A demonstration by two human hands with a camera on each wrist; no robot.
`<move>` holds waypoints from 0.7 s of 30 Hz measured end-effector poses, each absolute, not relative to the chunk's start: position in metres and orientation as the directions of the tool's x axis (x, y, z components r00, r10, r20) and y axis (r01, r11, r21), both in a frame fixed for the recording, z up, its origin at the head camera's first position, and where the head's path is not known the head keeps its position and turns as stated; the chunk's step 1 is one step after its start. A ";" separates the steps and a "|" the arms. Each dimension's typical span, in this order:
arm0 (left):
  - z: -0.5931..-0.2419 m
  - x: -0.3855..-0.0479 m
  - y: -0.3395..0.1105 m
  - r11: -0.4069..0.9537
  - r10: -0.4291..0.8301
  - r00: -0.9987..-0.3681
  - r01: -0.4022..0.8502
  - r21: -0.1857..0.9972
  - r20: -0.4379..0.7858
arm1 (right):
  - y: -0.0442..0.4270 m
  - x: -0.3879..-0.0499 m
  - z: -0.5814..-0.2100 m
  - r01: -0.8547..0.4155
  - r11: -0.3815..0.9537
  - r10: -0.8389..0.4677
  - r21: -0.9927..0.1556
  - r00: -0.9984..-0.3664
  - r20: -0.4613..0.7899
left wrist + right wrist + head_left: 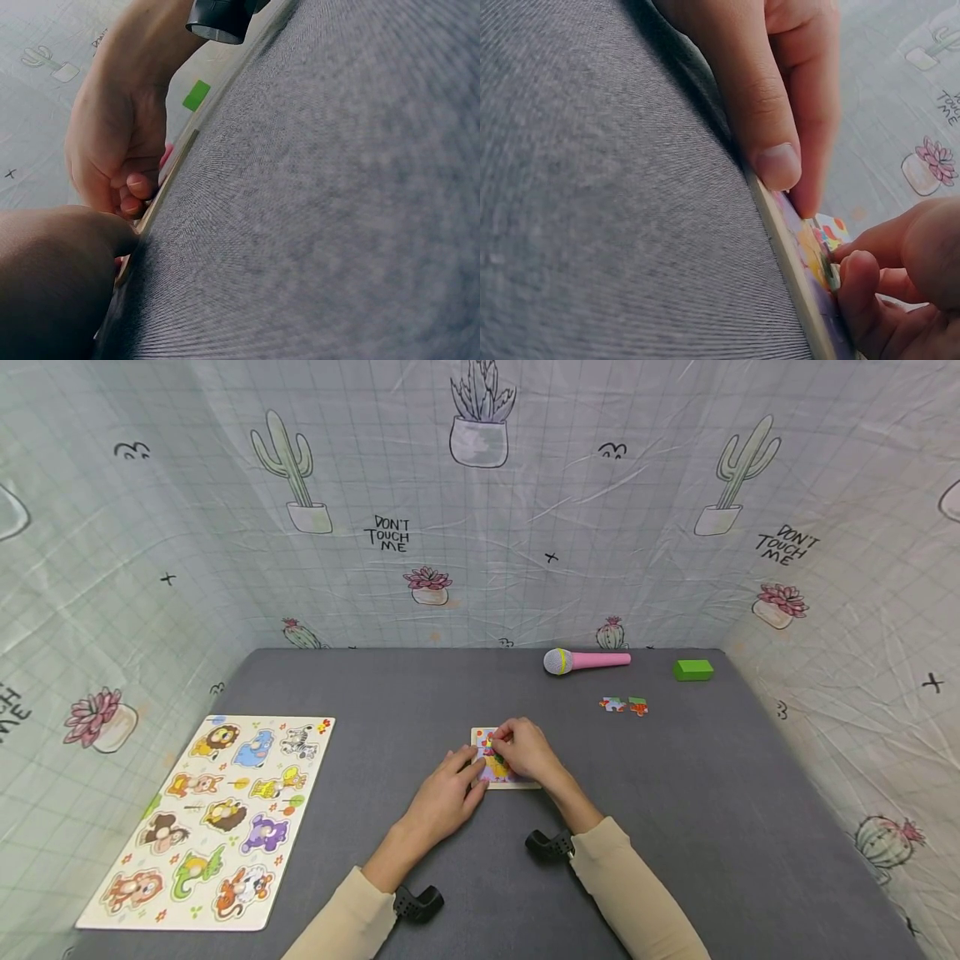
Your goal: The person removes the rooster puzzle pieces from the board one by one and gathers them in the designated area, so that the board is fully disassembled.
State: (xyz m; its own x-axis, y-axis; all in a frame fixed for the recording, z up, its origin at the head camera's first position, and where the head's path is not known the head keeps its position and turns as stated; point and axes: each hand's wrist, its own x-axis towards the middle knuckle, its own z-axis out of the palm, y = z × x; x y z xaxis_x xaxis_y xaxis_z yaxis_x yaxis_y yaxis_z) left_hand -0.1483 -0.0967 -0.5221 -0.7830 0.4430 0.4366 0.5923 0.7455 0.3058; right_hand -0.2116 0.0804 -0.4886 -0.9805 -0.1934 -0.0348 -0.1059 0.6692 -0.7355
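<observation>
So, left: big animal board (202,846), flat, apart from your hands. Middle: small picture puzzle (514,785) on gray table (712,827), looks mostly filled. Your left hand (442,795) rests fairly straight fingers on its left, near part. Your right hand (527,752) seems to pinch small piece (829,271) there. Hands hide spots; can't count gaps. Farther right: pink mic (600,661), far; nearer, two loose pieces (613,704), probably left to fit; then green block (693,671).

My left fingers (462,758) rest on a puzzle board (517,786), my right fingers (512,728) curled over it; two pieces (612,703), a pink microphone (600,660) and green block (693,671) lie beyond.
</observation>
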 end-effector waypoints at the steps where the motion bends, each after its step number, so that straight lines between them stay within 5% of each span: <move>1: -0.522 -0.148 -0.097 0.746 0.444 -0.783 0.592 0.304 0.435 | 0.080 -0.211 -0.489 -0.106 0.669 -0.189 -0.736 -0.981 -0.031; 21: -0.522 -0.148 -0.096 0.753 0.436 -0.791 0.582 0.307 0.430 | 0.083 -0.214 -0.494 -0.069 0.485 -0.189 -0.872 -0.982 -0.028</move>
State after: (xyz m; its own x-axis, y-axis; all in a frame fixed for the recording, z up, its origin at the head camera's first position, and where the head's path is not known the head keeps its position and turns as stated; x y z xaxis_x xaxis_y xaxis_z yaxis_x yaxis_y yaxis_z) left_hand -0.1483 -0.0964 -0.5220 -0.7907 0.4362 0.4296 0.5822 0.7527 0.3072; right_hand -0.2138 0.0830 -0.4941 -0.9816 -0.1889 -0.0280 -0.0686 0.4854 -0.8716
